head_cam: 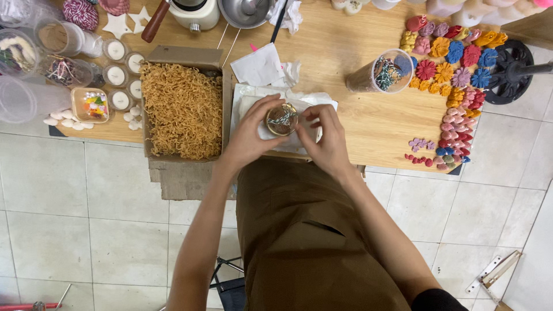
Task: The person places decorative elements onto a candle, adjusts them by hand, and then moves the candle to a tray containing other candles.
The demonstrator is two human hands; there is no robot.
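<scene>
Your wooden surface [351, 52] runs out of view at the top, cutting off a metal bowl [246, 12] and pale containers, while on it a brown cardboard box [183, 56] packed with tan crinkled paper shred [181, 109] sits left of your hands and rows of colourful moulded flower shapes [455, 63] fill the right corner. Over white crumpled tissue paper [259, 95], your left hand [249, 135] and right hand [327, 138] both close round a small round glass jar [281, 119]. Its glinting contents are hard to make out.
</scene>
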